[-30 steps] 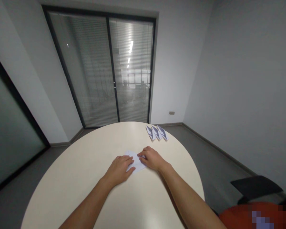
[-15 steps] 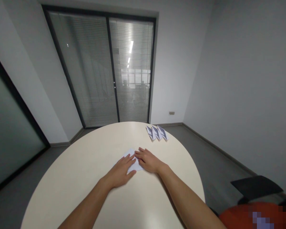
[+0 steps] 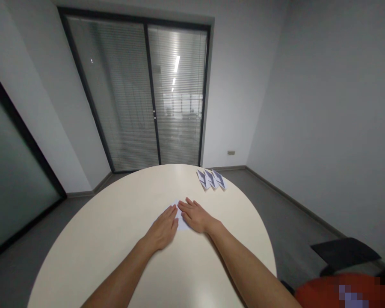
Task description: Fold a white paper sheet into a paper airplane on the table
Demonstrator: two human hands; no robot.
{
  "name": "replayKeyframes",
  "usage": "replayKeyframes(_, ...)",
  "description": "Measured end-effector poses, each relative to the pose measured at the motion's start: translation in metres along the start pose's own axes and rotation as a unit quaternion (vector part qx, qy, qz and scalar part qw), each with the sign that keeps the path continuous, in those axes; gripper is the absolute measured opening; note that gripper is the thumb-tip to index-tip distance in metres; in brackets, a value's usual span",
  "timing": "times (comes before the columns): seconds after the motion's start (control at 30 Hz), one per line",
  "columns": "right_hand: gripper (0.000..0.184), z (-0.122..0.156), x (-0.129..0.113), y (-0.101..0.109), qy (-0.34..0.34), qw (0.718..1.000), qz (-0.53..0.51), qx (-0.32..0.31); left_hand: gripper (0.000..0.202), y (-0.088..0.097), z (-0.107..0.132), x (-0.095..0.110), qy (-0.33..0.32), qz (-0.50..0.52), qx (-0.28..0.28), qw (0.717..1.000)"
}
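Note:
A sheet of white paper (image 3: 181, 223) lies on the round table, mostly covered by my two hands. My left hand (image 3: 164, 226) rests flat on its left side, fingers stretched forward and fairly close together. On the right side, my right hand (image 3: 195, 216) presses down flat with its fingers a little spread. Between the hands a narrow part of the paper shows; whether it has folds there I cannot tell. Neither hand grasps anything.
Three folded paper pieces (image 3: 211, 179) lie in a row near the table's far right edge. The round cream table (image 3: 115, 226) fills the foreground. A red chair (image 3: 321, 288) with a black armrest (image 3: 345, 252) stands at the lower right.
My left hand has drawn its fingers and thumb closer together on the paper. My right hand has shifted slightly left, so less of the paper shows.

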State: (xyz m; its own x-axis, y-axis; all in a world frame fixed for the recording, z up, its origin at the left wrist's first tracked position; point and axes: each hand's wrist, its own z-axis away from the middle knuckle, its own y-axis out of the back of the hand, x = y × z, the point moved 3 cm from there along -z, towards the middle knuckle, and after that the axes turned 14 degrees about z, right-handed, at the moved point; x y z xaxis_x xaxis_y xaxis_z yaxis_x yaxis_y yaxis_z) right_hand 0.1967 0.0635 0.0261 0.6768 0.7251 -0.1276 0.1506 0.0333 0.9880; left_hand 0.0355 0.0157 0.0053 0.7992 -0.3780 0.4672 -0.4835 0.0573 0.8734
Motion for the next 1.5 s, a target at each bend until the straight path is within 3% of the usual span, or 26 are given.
replayKeyframes(0.13,0.062,0.002,-0.006,-0.002,-0.008,0.999,0.024,-0.023,0.062,-0.003,-0.01,-0.002,0.008,-0.06,-0.005,0.998)
replayKeyframes(0.4,0.066,-0.003,-0.01,-0.011,-0.053,0.998,0.026,-0.039,0.057,0.013,-0.022,0.015,0.06,-0.109,0.014,0.992)
replayKeyframes(0.73,0.067,-0.003,-0.002,-0.005,-0.072,0.996,0.041,-0.029,0.054,0.021,-0.04,0.018,0.035,-0.113,0.006,0.993)
replayKeyframes(1.0,0.067,-0.004,-0.002,-0.006,-0.085,0.995,0.043,-0.032,0.057,0.025,-0.016,0.01,0.025,-0.074,-0.01,0.997)
replayKeyframes(1.5,0.069,-0.001,-0.003,-0.001,-0.093,0.994,0.035,-0.045,0.046,0.058,0.041,0.01,0.056,-0.04,-0.02,0.997)
